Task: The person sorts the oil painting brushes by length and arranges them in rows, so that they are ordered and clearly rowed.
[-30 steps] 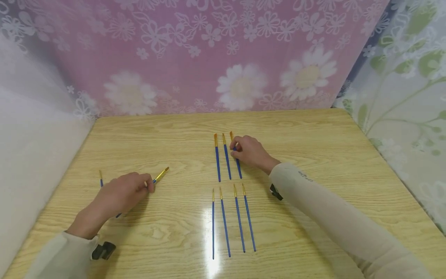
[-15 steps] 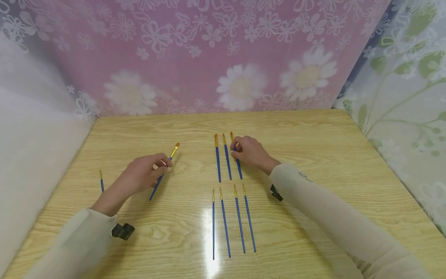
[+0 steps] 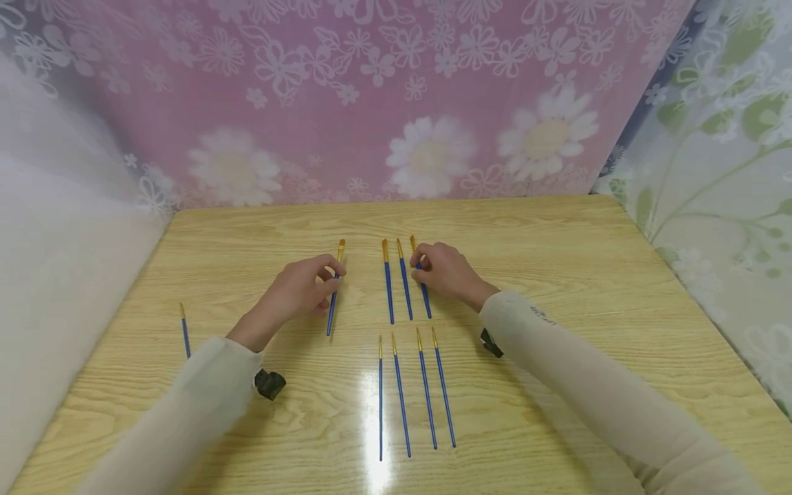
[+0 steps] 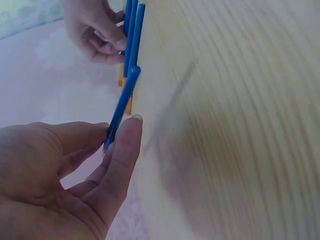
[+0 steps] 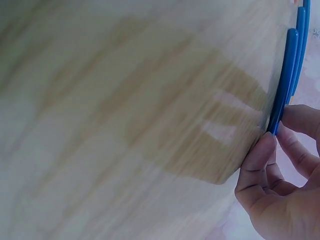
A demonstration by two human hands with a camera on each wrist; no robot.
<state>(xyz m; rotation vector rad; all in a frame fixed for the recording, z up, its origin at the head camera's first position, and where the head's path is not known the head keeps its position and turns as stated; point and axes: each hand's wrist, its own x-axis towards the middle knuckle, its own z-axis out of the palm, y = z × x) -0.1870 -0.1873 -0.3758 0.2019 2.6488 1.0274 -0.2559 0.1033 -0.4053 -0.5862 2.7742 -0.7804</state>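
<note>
My left hand point(image 3: 303, 285) pinches a blue-handled paintbrush point(image 3: 332, 313) between thumb and fingers, its bristles pointing away from me. In the left wrist view the brush handle point(image 4: 122, 105) is tilted, with its shadow apart from it on the wood. To the right, my right hand point(image 3: 448, 275) pinches another blue paintbrush point(image 3: 425, 302) that lies at the right end of the back row. Thumb and fingertips hold that brush's handle point(image 5: 285, 80) in the right wrist view. Between the hands lie two more brushes of this row, a left one point(image 3: 388, 292) and a middle one point(image 3: 405, 289).
Nearer to me, several thin pointed brushes point(image 3: 401, 405) lie side by side in a front row. A single thin brush point(image 3: 185, 337) is at the far left, partly behind my left sleeve. The wooden table point(image 3: 526, 227) meets a pink flowered cloth point(image 3: 346, 137) at the back.
The left hand has carried its brush to the right and away from me, turning it closer to parallel with the back row. My right hand has stayed in place.
</note>
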